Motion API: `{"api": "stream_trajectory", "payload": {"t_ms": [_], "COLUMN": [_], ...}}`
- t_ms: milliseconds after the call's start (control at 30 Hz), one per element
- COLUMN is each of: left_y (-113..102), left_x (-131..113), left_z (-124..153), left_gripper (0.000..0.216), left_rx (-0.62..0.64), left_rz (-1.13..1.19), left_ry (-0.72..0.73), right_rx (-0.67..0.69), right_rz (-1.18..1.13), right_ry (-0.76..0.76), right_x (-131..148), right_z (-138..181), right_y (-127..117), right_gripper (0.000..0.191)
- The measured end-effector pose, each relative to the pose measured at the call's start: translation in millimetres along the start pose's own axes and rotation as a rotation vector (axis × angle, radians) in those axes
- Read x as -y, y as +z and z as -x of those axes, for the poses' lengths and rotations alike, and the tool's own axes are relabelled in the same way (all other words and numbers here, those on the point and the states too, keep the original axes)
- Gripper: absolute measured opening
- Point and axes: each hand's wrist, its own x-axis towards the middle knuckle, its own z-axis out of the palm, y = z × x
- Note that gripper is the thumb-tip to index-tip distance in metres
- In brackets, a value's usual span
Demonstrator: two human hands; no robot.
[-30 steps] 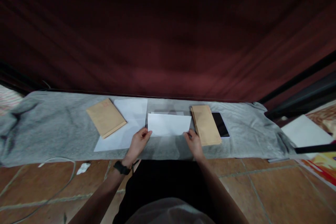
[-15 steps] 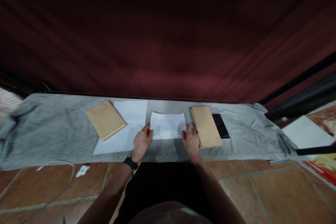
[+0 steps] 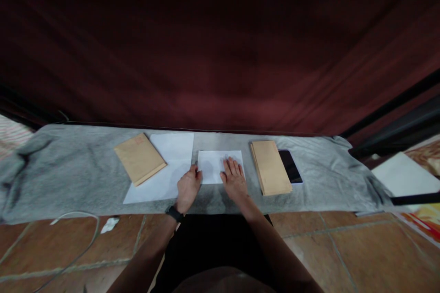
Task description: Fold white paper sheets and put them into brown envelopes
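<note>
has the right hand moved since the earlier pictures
Yes: the right hand has moved left, away from the brown envelopes, and now lies spread on the white paper.

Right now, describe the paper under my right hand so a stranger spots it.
On the gray cloth, look between the brown envelopes on either side. Your right hand rests on the small white paper. Unlike the larger white sheet to its left, it bears no envelope.

Over on the grey cloth-covered desk point(image 3: 85, 169), a small white rectangular paper point(image 3: 208, 167) is lying midway. To the wearer's left, a tan rectangular paper envelope point(image 3: 140, 158) is partly overlapping a larger white paper point(image 3: 173, 146). Rightward, stacked tan paper envelopes point(image 3: 271, 167) are lying beside a dark rectangular device point(image 3: 290, 167). Behind, a dark-red fabric curtain point(image 3: 220, 55) is hanging.
</note>
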Motion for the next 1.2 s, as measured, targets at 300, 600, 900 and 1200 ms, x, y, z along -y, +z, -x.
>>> {"api": "stream_trajectory", "payload": {"t_ms": [300,600,900,1200], "left_y": [38,67,64,63], "left_x": [-40,-41,-22,-22], "left_z": [8,-4,-6,-7], "left_gripper": [0.047,0.062,0.061,0.059], "left_rx": [-0.219,-0.178,-0.243,-0.22], "left_rz": [0.06,0.001,0.002,-0.028], "left_ry": [0.467,0.461,0.379,0.383], "right_rx": [0.037,-0.049,-0.178,0.009], "right_rz": [0.045,0.044,-0.017,-0.034], "right_ry": [0.0,0.011,0.188,-0.039], "right_x": [-3,-19,-21,7], "right_z": [6,8,0,-50], "right_y": [13,16,15,33], "right_gripper": [0.054,0.054,0.055,0.051]}}
